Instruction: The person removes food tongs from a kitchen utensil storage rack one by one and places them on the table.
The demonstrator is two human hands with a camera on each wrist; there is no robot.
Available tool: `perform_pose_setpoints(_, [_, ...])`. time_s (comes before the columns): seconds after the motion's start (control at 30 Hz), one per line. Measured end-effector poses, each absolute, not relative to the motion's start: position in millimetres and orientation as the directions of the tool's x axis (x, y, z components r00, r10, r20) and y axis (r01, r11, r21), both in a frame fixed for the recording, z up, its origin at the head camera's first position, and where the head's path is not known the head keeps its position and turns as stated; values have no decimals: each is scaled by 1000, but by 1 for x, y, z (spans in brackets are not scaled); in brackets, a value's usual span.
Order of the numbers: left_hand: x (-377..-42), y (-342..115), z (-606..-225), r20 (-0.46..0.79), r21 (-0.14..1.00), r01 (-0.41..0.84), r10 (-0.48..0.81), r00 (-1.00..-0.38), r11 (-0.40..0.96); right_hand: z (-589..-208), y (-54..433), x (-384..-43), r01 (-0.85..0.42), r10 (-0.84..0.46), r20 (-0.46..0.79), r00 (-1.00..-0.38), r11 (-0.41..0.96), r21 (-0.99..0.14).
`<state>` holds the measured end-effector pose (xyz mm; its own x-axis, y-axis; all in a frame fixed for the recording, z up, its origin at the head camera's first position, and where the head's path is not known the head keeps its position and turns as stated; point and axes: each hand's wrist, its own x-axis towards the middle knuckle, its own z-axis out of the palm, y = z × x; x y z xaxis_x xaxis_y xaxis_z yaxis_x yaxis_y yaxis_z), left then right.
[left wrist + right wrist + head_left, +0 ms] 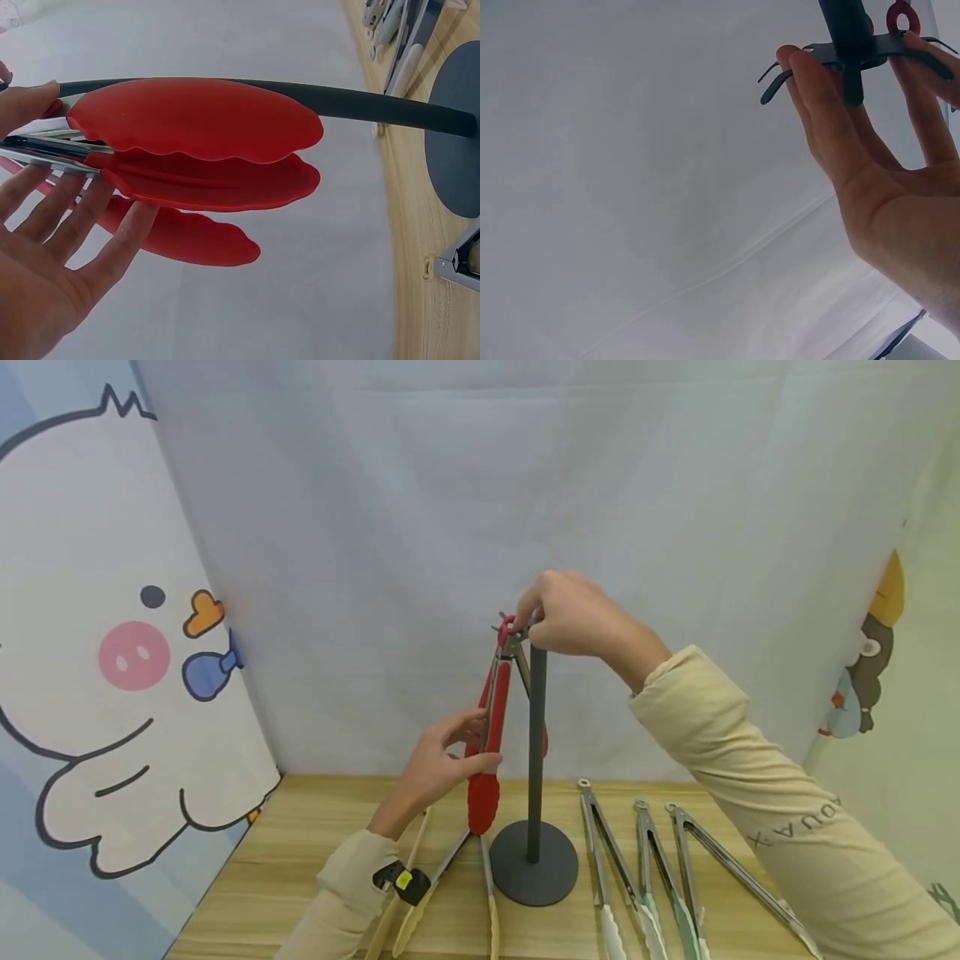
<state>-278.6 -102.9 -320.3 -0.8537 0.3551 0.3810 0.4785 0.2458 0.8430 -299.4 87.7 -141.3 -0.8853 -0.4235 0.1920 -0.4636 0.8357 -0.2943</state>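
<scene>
My left hand [442, 760] holds a pair of red-tipped tongs [483, 797] between thumb and fingers, beside the dark pole of a utensil stand [537, 735]. The tongs hang head down, their two red scalloped heads a little apart in the left wrist view. Behind them hangs another pair of red tongs [202, 240]. At the top of the stand, my right hand [577, 614] grips the hook ring. Curved hooks [776, 86] stick out around its fingers in the right wrist view, and a red hanging loop [892, 16] sits by the thumb.
The stand's round dark base [551, 885] rests on a wooden table [247, 877]. Yellow-tipped tongs [491, 918] lie left of the base. To its right lie white-tipped tongs [611, 935], green-tipped tongs [684, 918] and another metal pair [742, 868]. A pale cloth [375, 527] hangs behind.
</scene>
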Motion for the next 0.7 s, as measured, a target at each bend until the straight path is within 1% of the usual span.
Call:
perform_pose_setpoints(0.17, [-280, -103, -322, 400, 827, 495, 340, -851, 266, -143, 90, -302, -467, -424, 204, -882, 839, -279])
perform_pose_setpoints(0.4, [-301, -108, -347, 422, 823, 506, 321, -848, 256, -142, 90, -302, -466, -422, 205, -883, 841, -274])
perform_pose_setpoints(0.7, [-301, -114, -349, 453, 816, 520, 278, -847, 252, -143, 89, -301, -466, -421, 209, -883, 842, -273])
